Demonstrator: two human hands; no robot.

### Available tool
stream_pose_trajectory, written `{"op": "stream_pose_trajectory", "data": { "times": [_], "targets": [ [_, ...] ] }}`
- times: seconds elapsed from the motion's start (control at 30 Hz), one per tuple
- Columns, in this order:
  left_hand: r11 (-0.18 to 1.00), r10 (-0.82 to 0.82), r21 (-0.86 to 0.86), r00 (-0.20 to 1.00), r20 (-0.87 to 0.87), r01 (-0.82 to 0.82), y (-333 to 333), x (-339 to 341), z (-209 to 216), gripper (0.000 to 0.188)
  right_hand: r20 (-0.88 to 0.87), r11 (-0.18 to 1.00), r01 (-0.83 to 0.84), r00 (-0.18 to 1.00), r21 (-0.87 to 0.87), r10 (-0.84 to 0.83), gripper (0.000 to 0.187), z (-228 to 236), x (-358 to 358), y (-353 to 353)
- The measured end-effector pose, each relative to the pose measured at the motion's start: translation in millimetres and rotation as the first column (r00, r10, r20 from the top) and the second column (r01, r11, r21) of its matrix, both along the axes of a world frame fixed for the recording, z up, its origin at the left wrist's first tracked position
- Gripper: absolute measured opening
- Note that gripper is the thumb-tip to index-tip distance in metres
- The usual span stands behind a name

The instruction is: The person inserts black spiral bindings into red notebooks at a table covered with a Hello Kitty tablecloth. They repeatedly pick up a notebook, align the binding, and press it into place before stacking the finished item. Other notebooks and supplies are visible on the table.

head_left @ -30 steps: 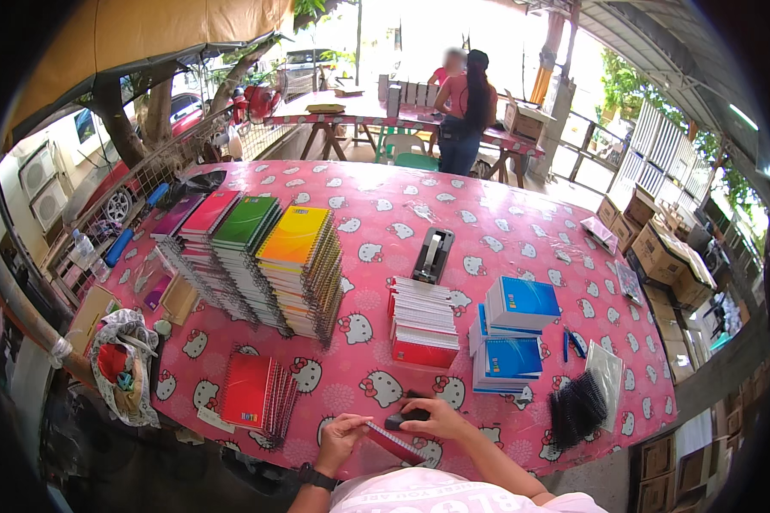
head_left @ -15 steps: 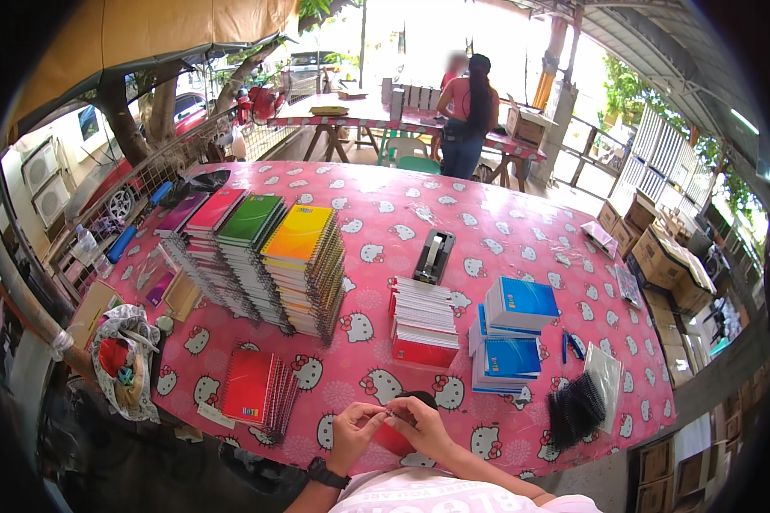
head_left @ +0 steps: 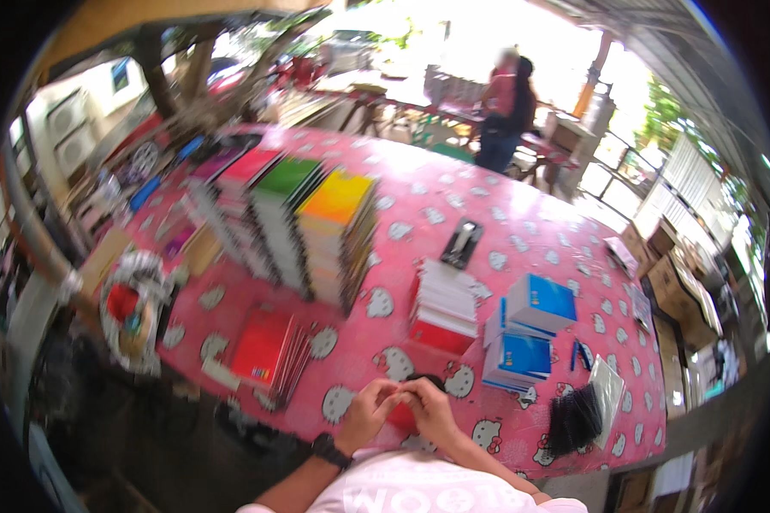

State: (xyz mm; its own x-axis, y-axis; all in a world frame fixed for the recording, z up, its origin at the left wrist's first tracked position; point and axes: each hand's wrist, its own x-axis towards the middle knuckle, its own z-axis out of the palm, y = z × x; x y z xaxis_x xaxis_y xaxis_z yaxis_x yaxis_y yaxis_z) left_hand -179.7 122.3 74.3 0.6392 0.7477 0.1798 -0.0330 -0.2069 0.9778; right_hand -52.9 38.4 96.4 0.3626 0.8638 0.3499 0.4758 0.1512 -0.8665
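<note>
Left hand (head_left: 366, 416) and right hand (head_left: 431, 410) meet fingertip to fingertip at lower centre, pinching a small red flat item (head_left: 402, 416), mostly hidden, over the pink cartoon-print surface (head_left: 522, 214). Red-and-white notebook stack (head_left: 443, 308) just above; blue notebook stacks (head_left: 522, 342) to its right.

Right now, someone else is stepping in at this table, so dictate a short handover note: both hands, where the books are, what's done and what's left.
Left hand and right hand: together at the near table edge, fingers pinching something small between them over a red item; the blurred view hides what it is.
Books: tall coloured stacks far left, loose red notebooks near left, a red-and-white stack ahead, blue stacks to the right.
Done: books sorted into stacks by colour.
Left: whatever the hands are handling; stacks untouched.
</note>
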Motion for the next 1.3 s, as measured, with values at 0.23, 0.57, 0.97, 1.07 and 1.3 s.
{"op": "stream_pose_trajectory", "data": {
  "times": [0.23,0.57,0.97,1.07,1.3],
  "targets": [
    [0.987,0.081,0.141,0.995,-0.064,-0.071,-5,-9,3,0.024,0.076,0.995,0.004,0.997,-0.101,0.003,0.008,8,-6,-2],
    [0.968,0.201,0.164,0.979,-0.039,-0.193,21,-20,9,0.017,0.036,0.978,-0.116,0.992,-0.173,0.124,0.022,12,6,15],
    [0.518,0.510,0.850,0.765,-0.392,0.090,190,-94,45,0.017,0.719,0.910,0.404,0.606,0.090,-0.340,0.028,-41,145,52],
    [0.601,0.476,0.791,0.743,-0.470,0.116,196,-88,43,0.024,0.682,0.900,0.411,0.618,0.143,-0.391,0.022,-44,148,54],
    [0.503,0.355,0.863,0.920,-0.167,-0.038,95,-33,98,0.043,0.410,0.935,0.343,0.844,0.085,-0.347,0.016,-7,90,46]
  ]
}}
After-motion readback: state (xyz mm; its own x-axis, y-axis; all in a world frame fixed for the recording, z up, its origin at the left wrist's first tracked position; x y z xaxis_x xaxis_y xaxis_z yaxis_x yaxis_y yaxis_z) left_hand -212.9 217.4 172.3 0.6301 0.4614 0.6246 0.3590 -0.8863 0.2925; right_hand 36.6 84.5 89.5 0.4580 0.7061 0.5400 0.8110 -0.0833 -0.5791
